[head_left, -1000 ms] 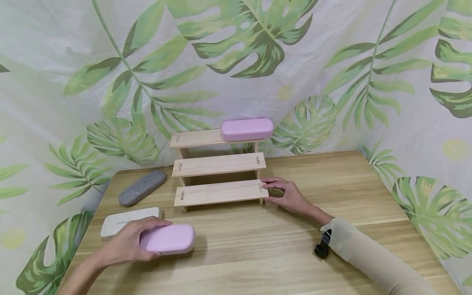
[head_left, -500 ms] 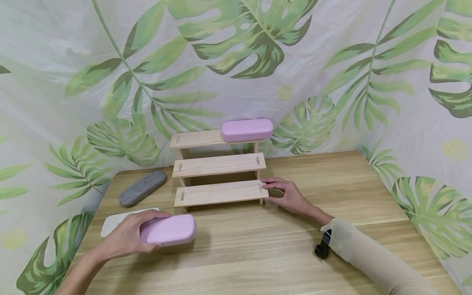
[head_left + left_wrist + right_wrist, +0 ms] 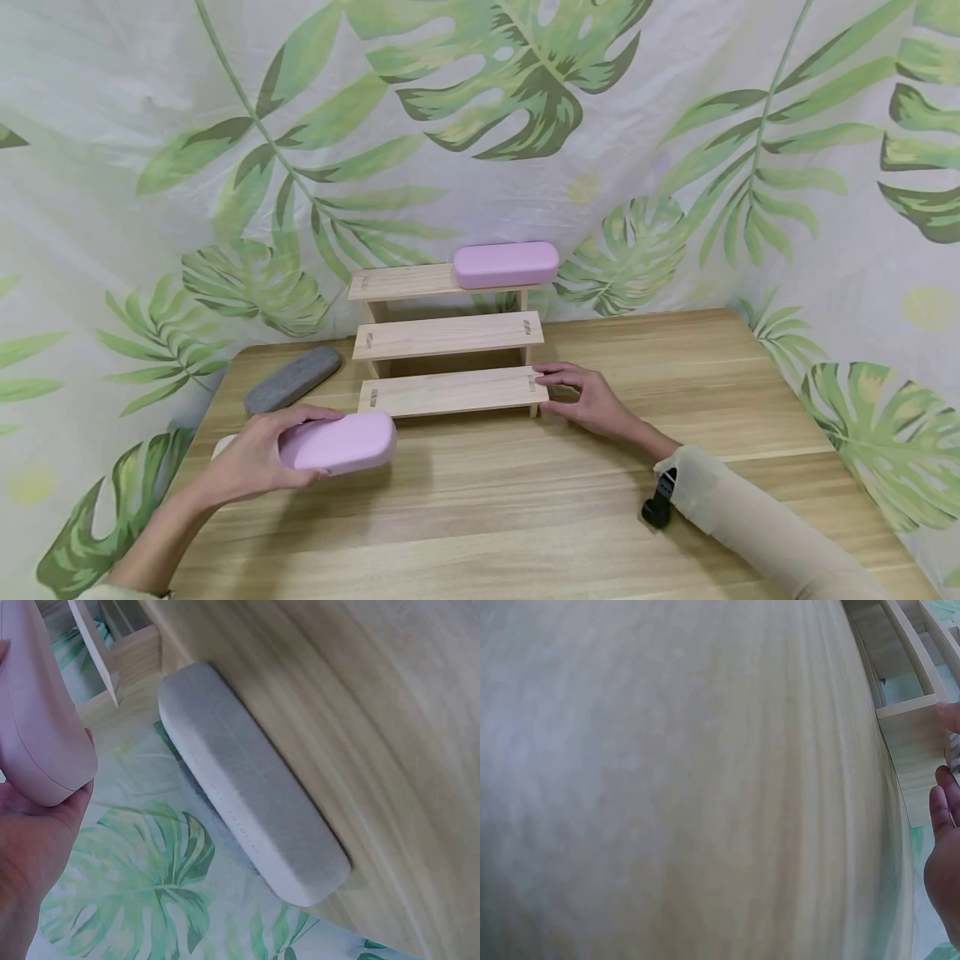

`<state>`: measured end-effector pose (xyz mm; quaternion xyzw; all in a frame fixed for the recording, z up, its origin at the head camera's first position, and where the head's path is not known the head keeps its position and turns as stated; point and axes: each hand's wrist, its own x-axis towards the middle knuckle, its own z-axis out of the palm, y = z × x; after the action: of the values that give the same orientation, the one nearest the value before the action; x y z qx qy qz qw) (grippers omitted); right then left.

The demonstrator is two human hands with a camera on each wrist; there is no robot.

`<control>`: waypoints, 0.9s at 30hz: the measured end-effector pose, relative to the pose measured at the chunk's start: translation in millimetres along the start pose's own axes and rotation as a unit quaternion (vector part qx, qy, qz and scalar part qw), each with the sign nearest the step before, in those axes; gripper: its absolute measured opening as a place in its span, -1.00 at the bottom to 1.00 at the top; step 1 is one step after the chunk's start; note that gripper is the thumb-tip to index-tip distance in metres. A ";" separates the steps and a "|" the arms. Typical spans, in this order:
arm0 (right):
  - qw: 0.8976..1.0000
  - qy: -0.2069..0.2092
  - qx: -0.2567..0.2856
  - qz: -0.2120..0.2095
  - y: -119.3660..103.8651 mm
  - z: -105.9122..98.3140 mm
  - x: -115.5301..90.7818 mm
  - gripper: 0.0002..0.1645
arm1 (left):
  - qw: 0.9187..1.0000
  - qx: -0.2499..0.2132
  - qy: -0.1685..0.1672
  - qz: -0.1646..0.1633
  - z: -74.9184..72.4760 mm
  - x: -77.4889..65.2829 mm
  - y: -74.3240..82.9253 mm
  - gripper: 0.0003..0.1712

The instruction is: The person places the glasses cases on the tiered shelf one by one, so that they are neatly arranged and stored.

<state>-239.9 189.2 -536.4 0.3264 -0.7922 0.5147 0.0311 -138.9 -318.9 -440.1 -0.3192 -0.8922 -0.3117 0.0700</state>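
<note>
My left hand (image 3: 251, 458) grips a pink glasses case (image 3: 341, 443) by its left end, thumb on the near side and fingers over the far side. The case is held above the table, just in front of the left end of a three-step wooden shelf (image 3: 450, 393). At the lowest step's right end, my right hand (image 3: 592, 406) holds the board's corner, its thumb at the front edge. A second pink glasses case (image 3: 506, 265) lies on the right half of the top step. Beneath the left hand, a white glasses case (image 3: 247, 780) is mostly hidden in the head view.
A grey felt glasses case (image 3: 294, 380) lies at the table's back left, left of the shelf. The wood-grain table (image 3: 637, 350) meets a leaf-patterned curtain (image 3: 420, 200) behind and at both sides.
The left hand has lifted the pink glasses case upward and away from me, covering more of the white case. The right hand has stayed at the lowest step.
</note>
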 end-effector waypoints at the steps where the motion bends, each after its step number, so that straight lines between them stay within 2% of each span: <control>1: 1.000 0.002 0.000 0.000 0.2 -0.2 0.1 -0.49 | 1.000 0.003 0.002 0.000 -1.6 1.2 -0.3 -0.16; 8: 1.000 0.003 0.003 -0.001 2.5 2.3 0.3 -0.47 | 1.000 -0.005 0.004 -0.021 -11.4 7.9 -0.2 -0.16; 14: 1.000 0.007 0.008 -0.004 -11.5 2.9 0.6 -0.49 | 1.000 0.002 0.009 -0.006 -20.8 19.5 -2.9 -0.18; 19: 1.000 0.010 0.004 -0.008 -30.7 0.5 -0.1 -0.50 | 0.999 0.040 0.016 0.000 -30.8 30.5 -5.7 -0.18; 23: 1.000 0.011 -0.002 -0.006 -32.9 0.4 -1.1 -0.52 | 0.997 0.067 0.023 0.014 -36.9 39.5 -7.9 -0.18; 27: 1.000 0.009 0.001 0.001 -32.2 0.3 -0.7 -0.51 | 0.997 0.068 0.028 0.020 -40.9 47.3 -9.1 -0.20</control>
<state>-221.6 181.0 -511.2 0.3211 -0.7919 0.5181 0.0374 -184.7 -324.0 -396.8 -0.3228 -0.9023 -0.2577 0.1230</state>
